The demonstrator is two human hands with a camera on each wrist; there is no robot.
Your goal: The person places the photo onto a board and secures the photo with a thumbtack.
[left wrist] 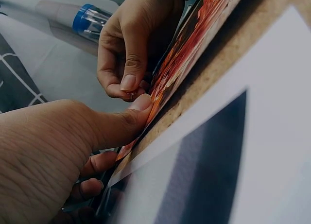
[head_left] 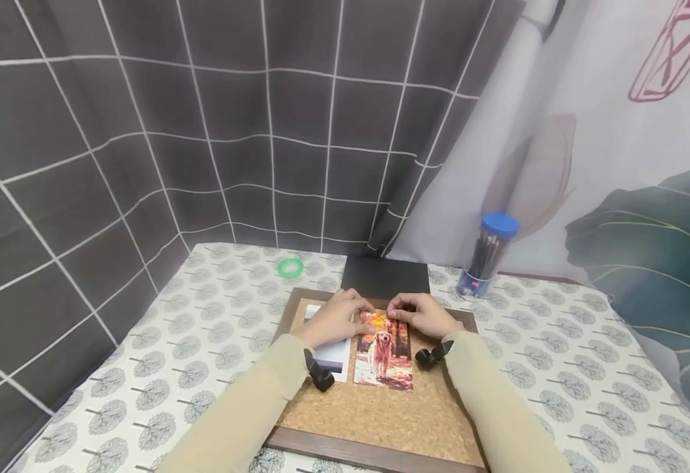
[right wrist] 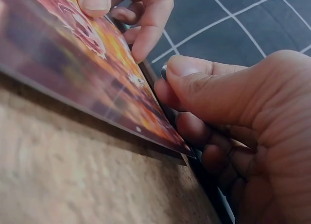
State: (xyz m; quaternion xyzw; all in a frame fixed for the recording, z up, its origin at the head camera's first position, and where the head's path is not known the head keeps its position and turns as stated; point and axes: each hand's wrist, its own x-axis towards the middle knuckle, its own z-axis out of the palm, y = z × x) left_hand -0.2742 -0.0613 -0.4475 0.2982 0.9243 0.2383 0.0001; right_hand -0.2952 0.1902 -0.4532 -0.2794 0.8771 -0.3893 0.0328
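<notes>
A photo of a golden dog among autumn leaves (head_left: pixel 382 368) lies over the middle of a wood-framed cork board (head_left: pixel 374 414). My left hand (head_left: pixel 336 320) pinches its top left edge, the thumb on the printed face and the fingers around the edge. At its top right, my right hand (head_left: pixel 426 316) holds a small metal thumbtack (right wrist: pixel 164 72) between thumb and fingertip. The tack's thin pin shows in the left wrist view. In the right wrist view the photo's near edge stands slightly off the cork. A second photo with a white border (left wrist: pixel 272 122) lies left of it, partly under my left arm.
Behind the board lies a flat black item (head_left: pixel 385 274). A blue-lidded clear jar of dark sticks (head_left: pixel 487 253) stands at the back right, and a green ring (head_left: pixel 290 267) lies at the back left. A tree-patterned cloth (head_left: pixel 203 341) covers the table.
</notes>
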